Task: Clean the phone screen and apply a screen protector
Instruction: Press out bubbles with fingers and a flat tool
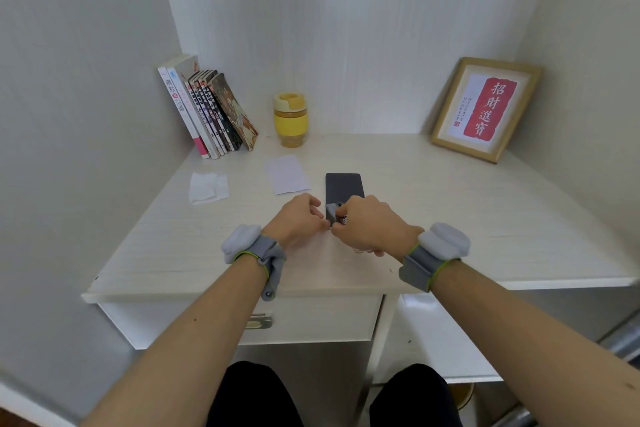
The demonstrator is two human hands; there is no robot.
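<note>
Head view: both my hands pinch a small grey packet over the dark rectangular phone.
My left hand and right hand curl on the packet mid-desk, near its front edge.

I see a pale wooden desk set in a white-panelled alcove, with a drawer below its front edge.

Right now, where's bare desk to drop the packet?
Free: the wide stretch right of the phone, up to the picture frame. Also the front-left desk, below the white wipes. Crowded: the back left, with books, yellow cup and paper sheet.
</note>
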